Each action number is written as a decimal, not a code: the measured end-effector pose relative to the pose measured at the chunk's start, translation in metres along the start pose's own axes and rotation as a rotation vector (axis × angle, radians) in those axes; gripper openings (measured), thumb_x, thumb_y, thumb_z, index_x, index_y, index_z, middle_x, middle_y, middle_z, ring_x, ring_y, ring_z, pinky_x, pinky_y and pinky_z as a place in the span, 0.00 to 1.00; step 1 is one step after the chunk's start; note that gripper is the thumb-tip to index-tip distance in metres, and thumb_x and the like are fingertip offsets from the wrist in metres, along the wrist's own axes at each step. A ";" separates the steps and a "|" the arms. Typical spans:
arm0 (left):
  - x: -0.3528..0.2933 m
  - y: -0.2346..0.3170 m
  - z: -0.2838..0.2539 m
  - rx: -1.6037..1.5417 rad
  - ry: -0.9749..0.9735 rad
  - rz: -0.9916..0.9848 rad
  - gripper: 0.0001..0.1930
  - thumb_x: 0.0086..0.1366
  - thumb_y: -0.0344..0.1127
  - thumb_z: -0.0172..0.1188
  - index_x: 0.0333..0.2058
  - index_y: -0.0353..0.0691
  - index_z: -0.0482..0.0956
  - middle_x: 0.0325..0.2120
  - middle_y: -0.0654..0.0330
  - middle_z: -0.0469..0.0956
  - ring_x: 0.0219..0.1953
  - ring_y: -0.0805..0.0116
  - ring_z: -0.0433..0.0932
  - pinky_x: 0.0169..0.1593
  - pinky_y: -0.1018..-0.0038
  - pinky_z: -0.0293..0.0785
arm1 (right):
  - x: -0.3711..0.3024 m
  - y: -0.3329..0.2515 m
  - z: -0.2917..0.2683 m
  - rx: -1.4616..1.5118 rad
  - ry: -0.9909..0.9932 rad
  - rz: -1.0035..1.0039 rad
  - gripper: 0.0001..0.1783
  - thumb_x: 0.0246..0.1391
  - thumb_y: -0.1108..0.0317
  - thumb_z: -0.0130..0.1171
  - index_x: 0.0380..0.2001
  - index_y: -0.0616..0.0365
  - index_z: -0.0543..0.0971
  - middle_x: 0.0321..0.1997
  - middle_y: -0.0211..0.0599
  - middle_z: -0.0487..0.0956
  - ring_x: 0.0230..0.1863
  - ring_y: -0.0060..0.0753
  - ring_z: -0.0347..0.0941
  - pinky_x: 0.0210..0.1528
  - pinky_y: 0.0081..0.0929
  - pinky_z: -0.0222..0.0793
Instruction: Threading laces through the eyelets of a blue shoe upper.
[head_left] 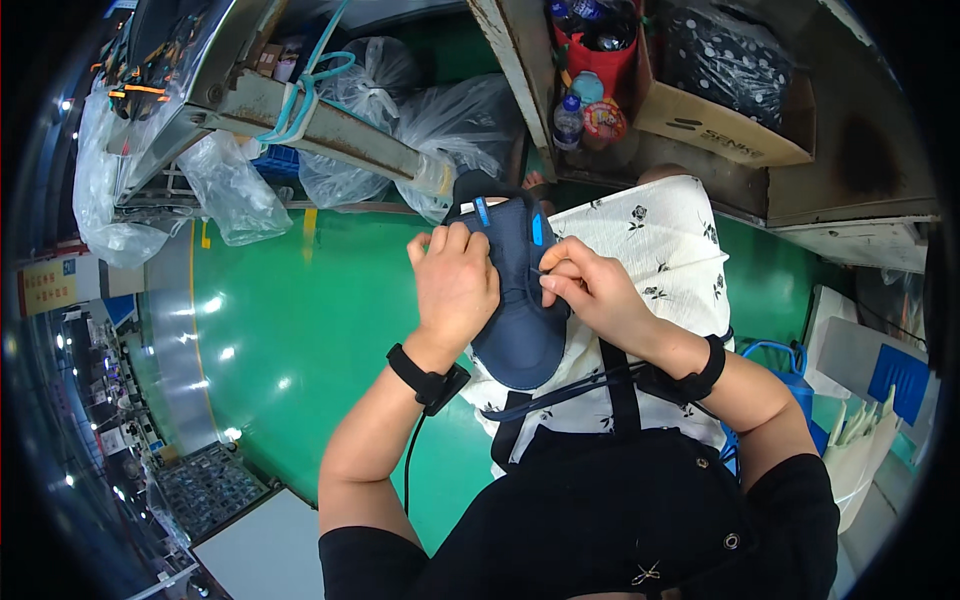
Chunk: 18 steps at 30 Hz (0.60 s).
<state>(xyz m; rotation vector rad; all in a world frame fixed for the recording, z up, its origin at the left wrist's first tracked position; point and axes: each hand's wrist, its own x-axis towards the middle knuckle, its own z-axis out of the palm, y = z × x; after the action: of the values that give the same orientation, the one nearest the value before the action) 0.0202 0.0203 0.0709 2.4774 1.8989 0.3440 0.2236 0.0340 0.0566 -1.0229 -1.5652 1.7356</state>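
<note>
A dark navy shoe (518,345) with bright blue accents rests on my lap, its toe pointing toward me. My left hand (457,280) is closed over the shoe's left side, fingers curled at the upper. At the right edge of the lacing area, my right hand (590,290) pinches what looks like a thin dark shoelace. Its fingertips touch the shoe, and most of the strand between them is hidden. A bundle of dark blue cords (545,396) lies across my lap below the toe. White fabric with black flowers (650,245) covers my legs.
A rusty metal frame (330,125) stands ahead on the left, with clear plastic bags (455,125) behind it. Ahead right, a shelf holds a cardboard box (715,125), a red container (600,60) and a bottle (568,122). Green floor (290,330) spreads left.
</note>
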 end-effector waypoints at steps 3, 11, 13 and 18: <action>0.000 -0.001 0.004 0.106 -0.044 -0.123 0.06 0.49 0.29 0.60 0.28 0.41 0.76 0.29 0.58 0.71 0.41 0.57 0.72 0.51 0.57 0.60 | 0.005 -0.003 -0.004 -0.055 0.018 -0.023 0.04 0.61 0.72 0.54 0.35 0.62 0.73 0.23 0.27 0.77 0.24 0.12 0.67 0.28 0.15 0.61; 0.004 -0.001 -0.022 0.135 -0.097 0.128 0.10 0.53 0.37 0.64 0.33 0.41 0.78 0.35 0.59 0.73 0.45 0.57 0.71 0.55 0.56 0.59 | 0.009 0.007 -0.005 -0.050 0.057 -0.017 0.05 0.60 0.72 0.54 0.36 0.62 0.74 0.24 0.29 0.79 0.27 0.15 0.71 0.31 0.17 0.64; 0.006 -0.004 -0.022 -0.051 0.009 0.055 0.12 0.53 0.39 0.65 0.36 0.43 0.80 0.38 0.60 0.74 0.46 0.58 0.71 0.55 0.59 0.59 | 0.013 0.008 -0.003 -0.068 0.039 -0.053 0.05 0.59 0.72 0.54 0.37 0.62 0.75 0.24 0.30 0.79 0.28 0.16 0.72 0.32 0.18 0.64; -0.008 -0.002 -0.006 -0.005 0.023 0.185 0.10 0.54 0.35 0.64 0.36 0.44 0.80 0.36 0.63 0.75 0.44 0.63 0.73 0.53 0.62 0.60 | 0.021 0.007 -0.003 -0.213 0.131 -0.169 0.04 0.55 0.71 0.59 0.33 0.59 0.77 0.27 0.32 0.76 0.28 0.26 0.72 0.32 0.23 0.66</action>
<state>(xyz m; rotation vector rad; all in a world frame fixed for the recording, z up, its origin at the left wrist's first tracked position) 0.0157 0.0123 0.0754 2.6635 1.6775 0.3799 0.2156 0.0522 0.0467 -1.0498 -1.7246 1.3834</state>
